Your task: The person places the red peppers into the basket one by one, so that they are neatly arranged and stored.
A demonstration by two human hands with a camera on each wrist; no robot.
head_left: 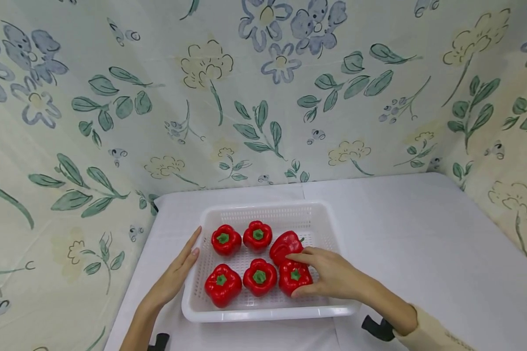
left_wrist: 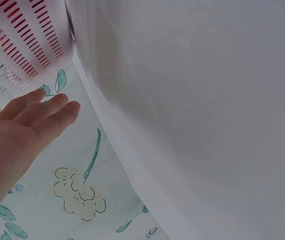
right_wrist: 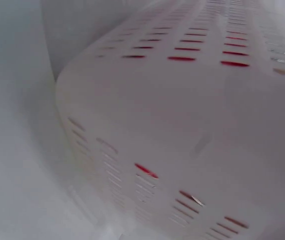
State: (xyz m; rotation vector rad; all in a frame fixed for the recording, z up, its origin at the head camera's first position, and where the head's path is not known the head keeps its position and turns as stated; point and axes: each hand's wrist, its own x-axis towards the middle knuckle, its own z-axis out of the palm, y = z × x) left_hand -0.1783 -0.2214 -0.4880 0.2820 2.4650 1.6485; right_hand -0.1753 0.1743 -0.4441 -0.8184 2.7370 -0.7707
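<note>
- Front-right pepper (head_left: 295, 278) in the white basket (head_left: 263, 312), near its front right corner, upright with green stem up.
- Right hand (head_left: 329, 274) curled over that pepper, thumb at its lower side, fingers across the top.
- Tilted pepper (head_left: 284, 245) just behind, touching the fingertips.
- Four more peppers alongside: two in front (head_left: 222, 284) (head_left: 259, 277), two at the back (head_left: 226, 240) (head_left: 257, 235).
- Left hand (head_left: 175, 275) flat, fingers straight, resting against the basket's left wall, holding nothing.
- Basket on a white table (head_left: 421, 243), floral cloth (head_left: 114, 122) behind.
</note>
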